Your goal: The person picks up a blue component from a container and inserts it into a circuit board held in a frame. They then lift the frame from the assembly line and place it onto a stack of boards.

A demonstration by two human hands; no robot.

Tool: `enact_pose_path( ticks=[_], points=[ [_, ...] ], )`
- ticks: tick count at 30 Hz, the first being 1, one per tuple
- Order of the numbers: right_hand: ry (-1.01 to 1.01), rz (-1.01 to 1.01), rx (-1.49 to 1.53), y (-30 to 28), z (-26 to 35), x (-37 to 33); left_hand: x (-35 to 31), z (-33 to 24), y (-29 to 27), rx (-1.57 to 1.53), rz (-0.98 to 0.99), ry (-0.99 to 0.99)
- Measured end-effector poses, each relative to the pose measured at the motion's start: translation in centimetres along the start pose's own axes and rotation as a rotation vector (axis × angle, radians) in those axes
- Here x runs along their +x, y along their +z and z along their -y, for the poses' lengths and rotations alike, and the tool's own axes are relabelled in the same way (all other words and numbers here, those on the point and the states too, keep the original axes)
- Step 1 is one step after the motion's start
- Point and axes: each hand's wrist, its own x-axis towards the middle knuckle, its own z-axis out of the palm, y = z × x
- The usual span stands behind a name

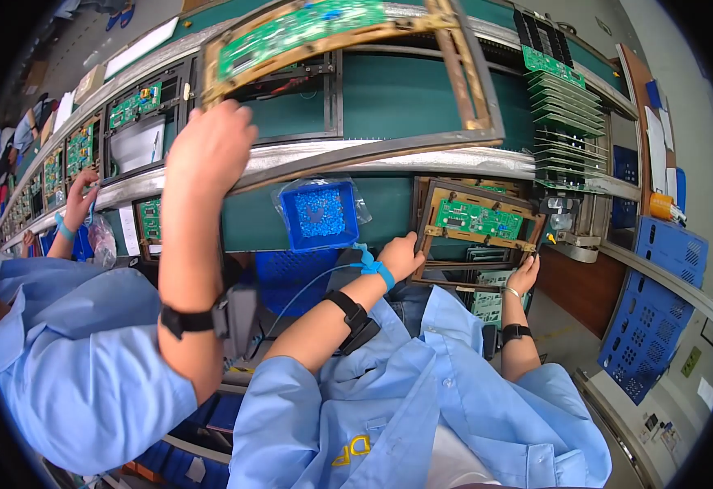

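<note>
My left hand [400, 257] grips the left edge of a brown carrier frame [487, 238] with a dark rim. My right hand [523, 275] holds the same frame at its lower right corner. A green circuit board [479, 218] sits in the frame's upper part. The frame is slightly tilted, in front of my body, and overlaps a similar frame behind it. More green boards [487, 300] show below it, partly hidden. A blue strap [372, 267] with a cord circles my left wrist.
A co-worker's hand [210, 151] at left holds a larger carrier frame [356, 151] over the conveyor [422, 98]. A blue bin [321, 241] of small blue parts stands left of my hands. Right are a rack of upright boards [567, 114] and blue crates [646, 326].
</note>
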Motion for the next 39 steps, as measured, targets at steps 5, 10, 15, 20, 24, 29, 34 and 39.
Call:
enact_pose_path(
  ticks=[5,10,15,20,24,29,34,39],
  points=[
    [0.018,-0.093,0.008,-1.2,-1.8,-1.0,-1.1,-1.5,-0.6,0.016,-0.007,0.050],
    [0.056,-0.060,0.169,-2.4,-0.6,-2.8,-2.5,-2.4,-3.3,0.050,-0.004,0.059],
    [0.054,0.039,0.291,-3.1,5.0,-3.1,-4.2,-3.5,-7.4,0.110,-0.028,0.031],
    [-0.140,0.127,0.273,-2.8,11.9,-1.2,-5.2,-5.9,-10.5,0.208,-0.139,-0.038],
    [-0.227,0.148,0.386,-3.2,13.2,0.7,-4.6,-6.5,-9.8,0.244,-0.296,0.005],
    [-0.184,0.290,0.597,-4.1,10.3,2.0,-6.1,-7.1,-7.7,0.217,-0.336,0.061],
    [-0.463,0.186,0.397,-2.6,9.3,3.5,-5.3,-6.2,-6.6,0.299,-0.382,0.023],
    [-0.505,0.221,0.378,-0.7,9.8,5.2,-3.6,-5.1,-5.0,0.363,-0.542,0.049]
  ],
)
